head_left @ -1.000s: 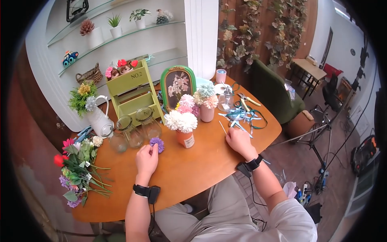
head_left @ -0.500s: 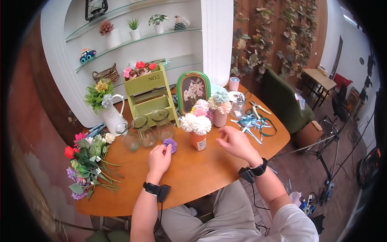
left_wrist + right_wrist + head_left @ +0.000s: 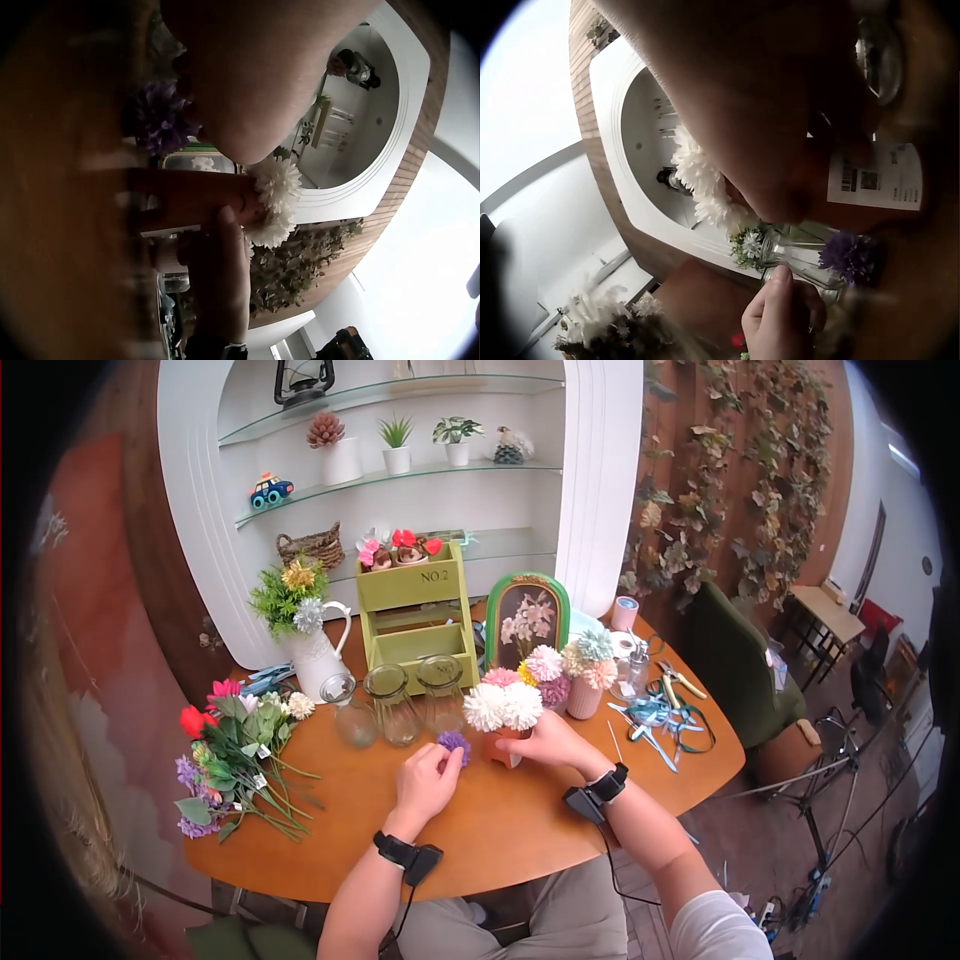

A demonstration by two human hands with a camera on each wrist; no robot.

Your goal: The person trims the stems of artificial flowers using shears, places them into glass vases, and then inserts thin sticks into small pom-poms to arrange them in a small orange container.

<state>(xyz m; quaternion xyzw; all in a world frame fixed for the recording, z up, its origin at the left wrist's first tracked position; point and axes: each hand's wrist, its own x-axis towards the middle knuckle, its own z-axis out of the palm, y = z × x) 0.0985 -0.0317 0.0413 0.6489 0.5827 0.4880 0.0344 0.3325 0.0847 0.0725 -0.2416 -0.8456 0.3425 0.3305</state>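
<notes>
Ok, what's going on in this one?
A person sits at a round wooden table arranging artificial flowers. The left hand pinches a purple flower resting on the table. The right hand grips the orange pot of white flowers. Three glass vases stand just behind.

Light: even daylight filling room | Edges: fisheye bending, black vignette framing | Wrist views: sky glaring, near hands blurring, shadowing
</notes>
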